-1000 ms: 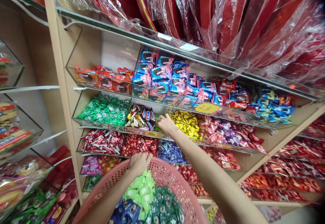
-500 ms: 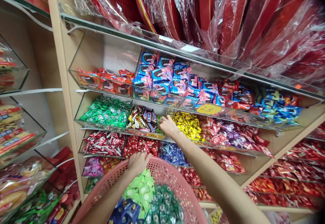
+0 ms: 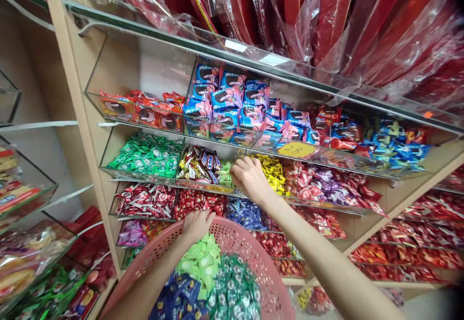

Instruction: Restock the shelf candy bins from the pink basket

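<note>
My left hand [image 3: 197,224] is closed over the far rim of a pink perforated plastic basket [image 3: 271,267]. Inside the basket lie light green candies [image 3: 202,262], dark green candies [image 3: 234,291] and dark blue packets [image 3: 179,298]. At the shelf bin with a few light green candies [image 3: 225,174], my right hand [image 3: 250,177] has its fingers curled together; whatever they may hold is hidden. Left of it are mixed chocolate bars [image 3: 203,163], and to its right lie yellow-wrapped candies [image 3: 271,172].
Clear dividers part the bins of green candies [image 3: 147,155], red packets [image 3: 197,202] and purple-red candies [image 3: 333,189]. Above them runs a shelf of blue cookie packs [image 3: 226,98] with a yellow price tag [image 3: 297,149]. Plastic-wrapped red items [image 3: 282,15] fill the top.
My right hand has shifted slightly right and down, uncovering more light green candies to its left. My left hand stays on the basket rim. The view has moved a little.
</note>
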A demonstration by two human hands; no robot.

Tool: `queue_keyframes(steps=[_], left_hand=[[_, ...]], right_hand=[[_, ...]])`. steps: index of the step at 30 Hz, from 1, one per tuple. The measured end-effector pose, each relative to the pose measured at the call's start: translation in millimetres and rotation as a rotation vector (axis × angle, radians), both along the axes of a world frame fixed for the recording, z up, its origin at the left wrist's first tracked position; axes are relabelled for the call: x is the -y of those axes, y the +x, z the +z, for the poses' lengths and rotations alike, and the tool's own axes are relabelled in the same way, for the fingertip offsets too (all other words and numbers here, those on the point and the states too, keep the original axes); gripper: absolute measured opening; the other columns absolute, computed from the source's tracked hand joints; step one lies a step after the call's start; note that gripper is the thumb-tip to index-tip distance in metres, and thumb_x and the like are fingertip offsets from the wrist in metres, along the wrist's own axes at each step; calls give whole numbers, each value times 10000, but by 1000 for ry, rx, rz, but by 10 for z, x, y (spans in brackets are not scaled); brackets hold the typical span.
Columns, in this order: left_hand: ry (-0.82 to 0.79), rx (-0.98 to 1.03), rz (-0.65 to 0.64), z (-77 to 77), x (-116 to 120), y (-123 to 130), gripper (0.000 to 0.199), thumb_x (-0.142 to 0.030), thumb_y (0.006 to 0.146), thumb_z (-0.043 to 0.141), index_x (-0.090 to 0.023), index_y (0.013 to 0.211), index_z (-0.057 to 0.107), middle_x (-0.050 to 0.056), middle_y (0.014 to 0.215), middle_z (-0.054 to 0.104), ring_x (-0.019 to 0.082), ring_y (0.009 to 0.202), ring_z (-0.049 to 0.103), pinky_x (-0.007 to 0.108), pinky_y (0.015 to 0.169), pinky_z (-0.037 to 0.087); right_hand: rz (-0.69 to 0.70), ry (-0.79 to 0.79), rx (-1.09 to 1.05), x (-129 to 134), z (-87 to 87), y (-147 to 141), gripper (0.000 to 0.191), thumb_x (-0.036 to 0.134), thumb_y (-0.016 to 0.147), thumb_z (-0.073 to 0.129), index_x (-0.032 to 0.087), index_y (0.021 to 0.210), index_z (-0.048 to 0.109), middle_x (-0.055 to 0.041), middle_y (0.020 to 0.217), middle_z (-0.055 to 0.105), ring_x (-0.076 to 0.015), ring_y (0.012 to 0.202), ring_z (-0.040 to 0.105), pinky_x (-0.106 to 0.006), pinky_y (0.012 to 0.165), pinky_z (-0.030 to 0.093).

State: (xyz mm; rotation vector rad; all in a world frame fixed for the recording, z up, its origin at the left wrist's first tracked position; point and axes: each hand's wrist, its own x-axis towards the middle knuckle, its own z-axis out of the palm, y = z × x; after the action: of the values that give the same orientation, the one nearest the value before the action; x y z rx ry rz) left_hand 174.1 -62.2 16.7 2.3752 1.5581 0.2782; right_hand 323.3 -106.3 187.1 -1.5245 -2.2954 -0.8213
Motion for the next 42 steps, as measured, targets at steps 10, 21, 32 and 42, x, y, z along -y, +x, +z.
queue_keyframes(steps=[10,21,32,42], left_hand=[[124,12,-23,-83,-80,16,518,-534,834,172,-239,919,589,65,888,648,194,834,583,274,687,381],[32,15,1,-76,-9,52,520,-534,831,210,-207,930,604,83,926,644,189,892,573,269,758,364],[77,27,-34,-107,67,74,542,-553,825,188,-215,928,599,82,927,642,195,882,574,280,745,367],[98,24,-74,-108,123,135,553,-553,827,168,-220,931,597,86,900,643,203,866,577,287,719,372]], right_hand=[[95,-500,-630,557,-1411,-89,67,172,768,460,187,768,525,-6,786,563,-149,806,450,-264,723,301],[108,-667,-669,618,-1959,-141,76,152,718,475,182,738,542,8,739,573,-123,763,475,-212,704,318],[63,-744,-648,747,-2159,-188,123,195,742,440,170,724,560,9,689,583,-97,650,474,-186,607,319],[-9,-762,-652,871,-2160,-172,154,201,751,422,165,731,570,9,672,575,-94,625,466,-186,584,302]])
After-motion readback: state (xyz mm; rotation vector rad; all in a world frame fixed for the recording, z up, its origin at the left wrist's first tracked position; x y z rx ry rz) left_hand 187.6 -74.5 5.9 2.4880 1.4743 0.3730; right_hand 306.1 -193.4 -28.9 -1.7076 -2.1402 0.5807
